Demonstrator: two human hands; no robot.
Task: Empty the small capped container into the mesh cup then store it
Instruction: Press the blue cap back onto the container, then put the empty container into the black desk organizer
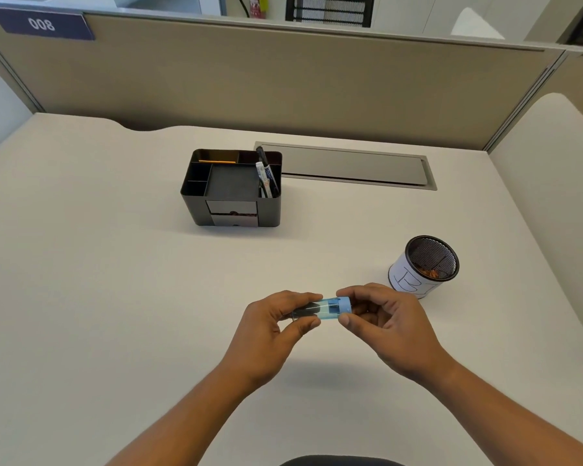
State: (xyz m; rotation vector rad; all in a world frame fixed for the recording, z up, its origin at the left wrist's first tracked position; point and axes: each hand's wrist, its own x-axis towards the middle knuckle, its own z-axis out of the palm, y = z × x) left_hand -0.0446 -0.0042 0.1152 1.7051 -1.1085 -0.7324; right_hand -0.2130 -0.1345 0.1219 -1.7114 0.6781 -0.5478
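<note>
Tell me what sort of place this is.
Most likely an office cubicle: a pale desk enclosed by a fabric partition carrying a numbered plate, with a black desk organizer holding pens.

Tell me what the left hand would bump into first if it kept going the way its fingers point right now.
The left hand points rightward along the blue capped container it holds, so it would first meet the right hand gripping the blue cap. The mesh cup sits farther right and back, likely off that line.
</note>
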